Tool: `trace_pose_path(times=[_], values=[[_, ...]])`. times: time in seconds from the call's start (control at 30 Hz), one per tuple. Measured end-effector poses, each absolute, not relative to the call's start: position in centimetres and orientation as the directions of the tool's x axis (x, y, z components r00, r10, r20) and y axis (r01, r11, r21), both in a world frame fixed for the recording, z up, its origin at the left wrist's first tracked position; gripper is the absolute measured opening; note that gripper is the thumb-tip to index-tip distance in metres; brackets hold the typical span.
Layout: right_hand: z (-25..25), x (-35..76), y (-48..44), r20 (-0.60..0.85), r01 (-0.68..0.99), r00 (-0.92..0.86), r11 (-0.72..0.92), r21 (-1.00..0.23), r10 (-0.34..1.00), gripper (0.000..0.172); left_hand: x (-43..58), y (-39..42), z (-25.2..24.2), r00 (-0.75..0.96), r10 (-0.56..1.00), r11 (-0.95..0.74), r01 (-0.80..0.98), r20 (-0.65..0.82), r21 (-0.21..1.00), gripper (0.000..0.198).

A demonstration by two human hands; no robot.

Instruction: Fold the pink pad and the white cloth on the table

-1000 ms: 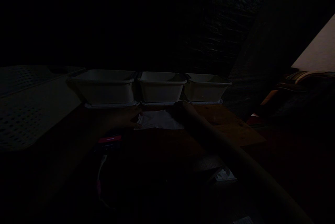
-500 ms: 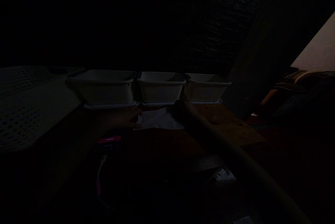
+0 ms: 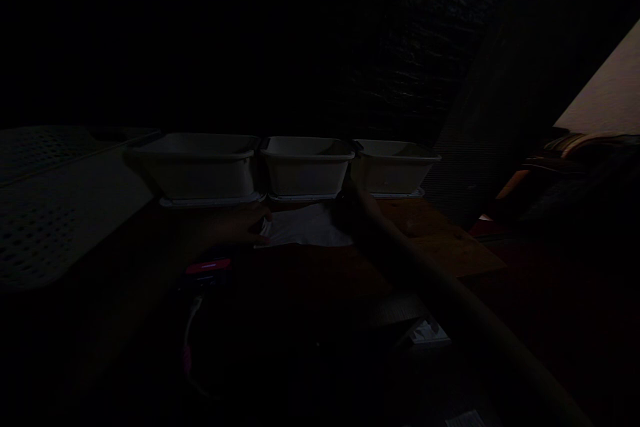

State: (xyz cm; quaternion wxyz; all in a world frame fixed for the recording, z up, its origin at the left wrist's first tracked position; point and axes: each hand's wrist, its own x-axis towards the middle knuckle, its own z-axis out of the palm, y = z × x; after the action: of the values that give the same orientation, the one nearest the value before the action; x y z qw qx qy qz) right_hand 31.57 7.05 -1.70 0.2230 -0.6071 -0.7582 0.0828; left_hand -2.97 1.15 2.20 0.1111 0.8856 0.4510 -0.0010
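The scene is very dark. A white sheet or cloth (image 3: 307,227) lies on a brown wooden table (image 3: 440,240), just in front of three white rectangular tubs. My left hand (image 3: 240,226) rests at the sheet's left edge, fingers laid on it. My right hand (image 3: 350,210) is at the sheet's right end, with my forearm reaching in from the lower right; its fingers are too dark to make out.
The three white tubs stand in a row: left (image 3: 200,167), middle (image 3: 306,167), right (image 3: 395,167). A perforated pale panel (image 3: 45,214) lies at the left. A small red object (image 3: 209,267) and white packets (image 3: 425,332) lie nearer me.
My right hand has slid slightly farther back along the sheet toward the tubs. My left hand has stayed in place.
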Motion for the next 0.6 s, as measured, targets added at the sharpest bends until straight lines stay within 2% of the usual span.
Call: trace_pose_path(times=[0.23, 0.6], values=[[-2.3, 32.3, 8.1, 0.271, 0.796, -0.185, 0.305, -0.523, 0.945, 0.028, -3.0, 1.1, 2.4, 0.596, 0.798, -0.574, 0.796, -0.084, 0.193, 0.049], [-3.3, 32.7, 9.1, 0.213, 0.874, -0.095, 0.183, -0.449, 0.973, 0.029, -3.1, 1.3, 1.9, 0.595, 0.799, -0.574, 0.797, -0.086, 0.185, 0.049]])
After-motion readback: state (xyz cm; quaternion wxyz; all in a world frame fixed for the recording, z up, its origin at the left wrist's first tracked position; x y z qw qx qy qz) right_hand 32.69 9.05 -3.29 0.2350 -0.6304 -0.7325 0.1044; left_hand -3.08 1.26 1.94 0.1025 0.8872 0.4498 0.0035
